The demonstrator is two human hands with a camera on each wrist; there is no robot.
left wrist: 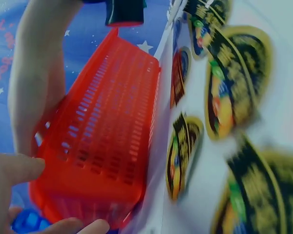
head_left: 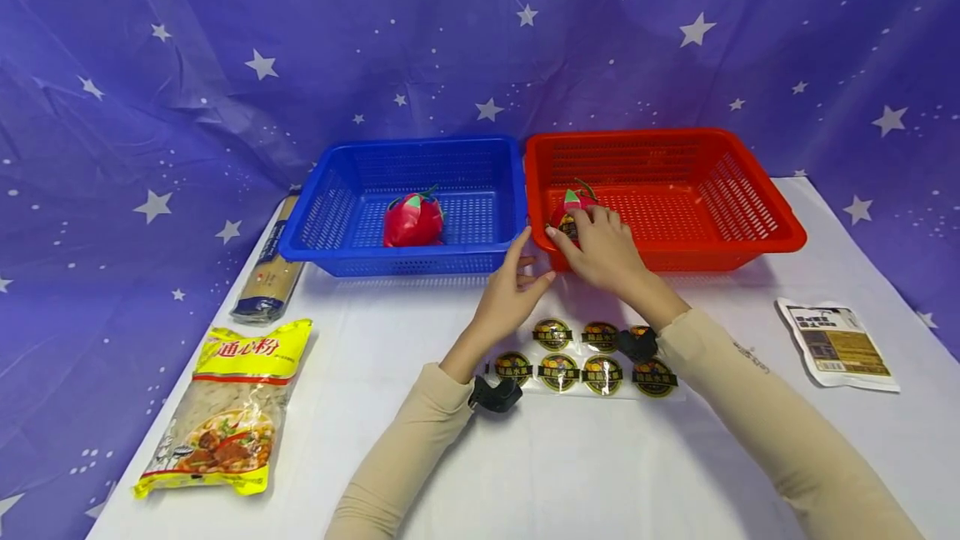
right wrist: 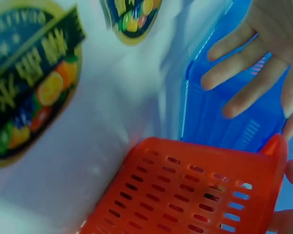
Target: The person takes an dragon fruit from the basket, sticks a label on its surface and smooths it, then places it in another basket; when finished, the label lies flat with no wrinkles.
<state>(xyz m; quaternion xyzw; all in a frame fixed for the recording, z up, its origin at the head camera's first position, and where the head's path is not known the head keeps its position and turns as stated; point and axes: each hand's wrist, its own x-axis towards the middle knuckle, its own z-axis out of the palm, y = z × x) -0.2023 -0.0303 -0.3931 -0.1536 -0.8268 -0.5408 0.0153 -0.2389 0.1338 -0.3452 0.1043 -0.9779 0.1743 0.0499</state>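
One red fruit [head_left: 562,210], dark label [head_left: 567,227] on its near side, in the near left corner of the red basket [head_left: 697,259].
Right hand [head_left: 606,252]: over the near rim, thumb and fingers at fruit and label; whether pinching or merely pressing, cannot tell. Left hand [head_left: 504,297]: fingers spread, holding nothing, at the near corners where red basket and blue basket [head_left: 405,263] meet. Handling, as judged: fruit light, smooth, perhaps slippery; best cupped round its widest part, clear of the thin green stem [head_left: 586,187]. Label probably thin, easily creased; best taken by an edge.
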